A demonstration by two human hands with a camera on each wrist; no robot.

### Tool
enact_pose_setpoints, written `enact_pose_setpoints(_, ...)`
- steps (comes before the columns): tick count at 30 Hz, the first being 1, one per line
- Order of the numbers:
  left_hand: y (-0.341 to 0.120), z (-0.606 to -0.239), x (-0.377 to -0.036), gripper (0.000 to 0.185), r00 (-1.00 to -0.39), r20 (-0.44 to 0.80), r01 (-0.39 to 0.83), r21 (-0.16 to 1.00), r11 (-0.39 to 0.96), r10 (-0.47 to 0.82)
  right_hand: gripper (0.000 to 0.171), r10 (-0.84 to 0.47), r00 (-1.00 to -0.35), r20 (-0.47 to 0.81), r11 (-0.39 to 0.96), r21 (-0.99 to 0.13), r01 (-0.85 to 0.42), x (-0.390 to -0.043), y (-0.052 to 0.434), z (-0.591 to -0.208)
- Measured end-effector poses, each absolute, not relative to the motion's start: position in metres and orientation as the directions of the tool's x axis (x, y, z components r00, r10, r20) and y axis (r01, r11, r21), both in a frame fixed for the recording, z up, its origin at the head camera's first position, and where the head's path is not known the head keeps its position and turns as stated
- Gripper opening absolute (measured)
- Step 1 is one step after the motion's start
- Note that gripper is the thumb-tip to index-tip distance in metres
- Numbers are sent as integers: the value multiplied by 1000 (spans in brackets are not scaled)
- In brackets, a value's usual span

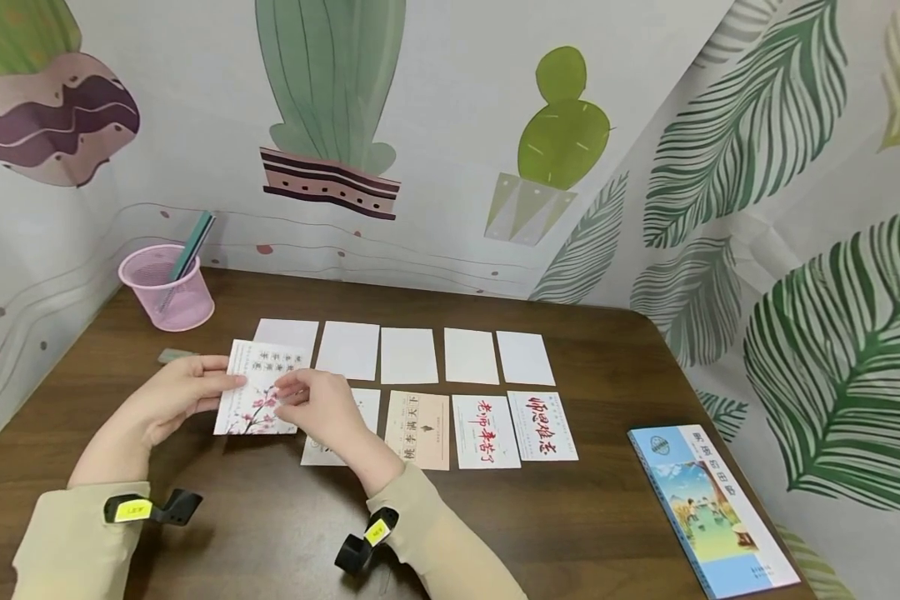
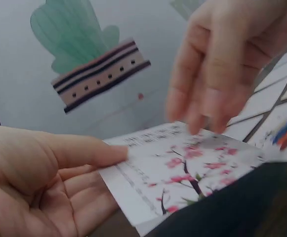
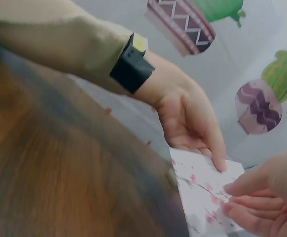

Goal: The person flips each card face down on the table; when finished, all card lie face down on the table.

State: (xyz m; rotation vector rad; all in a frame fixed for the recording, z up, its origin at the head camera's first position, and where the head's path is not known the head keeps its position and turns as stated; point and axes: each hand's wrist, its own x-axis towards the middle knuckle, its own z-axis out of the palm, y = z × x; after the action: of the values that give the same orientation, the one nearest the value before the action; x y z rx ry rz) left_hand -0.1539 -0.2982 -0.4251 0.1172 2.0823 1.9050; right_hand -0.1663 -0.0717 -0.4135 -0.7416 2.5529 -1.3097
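Nearest on the dark wooden bench (image 1: pixel 285 517), at its right edge, lies a book (image 1: pixel 708 508) with a blue illustrated cover, well apart from both hands. Both beige sleeves come in from the near left, each wrist carrying a black strap with a yellow tag.

The left hand (image 1: pixel 176 398) holds the blossom card (image 1: pixel 261 398) by its left edge: the thumb lies across the printed face and the fingers curl under it, which the left wrist view shows plainly. The card, white with pink blossoms on a dark branch and columns of small text, is held just above the bench at the left end of the near row. The right hand (image 1: pixel 317 408) meets the card's right side with fingers loosely bent, fingertips touching its face; whether it actually pinches the card cannot be told.

Right of the hands runs the near row of printed cards (image 1: pixel 480 429), one partly hidden under the right hand, two bearing red brush lettering. Beyond it lies a far row of blank white cards (image 1: pixel 408 354), side by side with small gaps.

At the far left corner stands a pink mesh cup (image 1: pixel 167 287) holding a slim green item, with a small flat grey piece just near of it. Cactus-print cloth closes off the back.
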Motion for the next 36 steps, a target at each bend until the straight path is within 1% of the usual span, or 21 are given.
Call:
enact_pose_setpoints(2,-295,-422,-154,25,-953,-121,-109,992,58,278,25,-508,-856,92,446,-822,-354,-164,-72,-410)
enact_pose_setpoints(4,-292,-419,-154,19,-954,-81,-83,997,3,288,27,-503,-857,114,415,-838,-355,-163,-73,-408)
enact_pose_setpoints(9,-285,-417,-153,26,-953,-34,-58,996,-69,302,31,-452,-879,151,391,-853,-347,-160,-74,-407)
enact_pose_setpoints(14,-279,-412,-151,24,-962,-34,-45,998,-35,271,33,-414,-896,160,330,-891,-312,-158,-75,-406)
enact_pose_setpoints(18,-273,-404,-149,17,-967,-41,-36,999,24,251,36,-376,-910,176,273,-917,-290,-158,-75,-404)
enact_pose_setpoints(19,-271,-401,-148,21,-966,-43,-33,999,41,254,38,-365,-915,173,263,-923,-279,-159,-75,-404)
enact_pose_setpoints(23,-264,-392,-145,51,-959,-44,-9,992,127,281,41,-317,-936,151,232,-945,-231,-159,-75,-404)
enact_pose_setpoints(25,-260,-388,-143,61,-957,-46,3,985,171,288,40,-290,-945,152,217,-951,-219,-159,-75,-404)
enact_pose_setpoints(28,-255,-386,-142,63,-954,-43,15,982,189,296,36,-251,-953,168,209,-952,-223,-161,-74,-405)
enact_pose_setpoints(36,-249,-390,-145,52,-958,-10,31,990,138,287,24,-172,-971,166,226,-953,-203,-167,-69,-407)
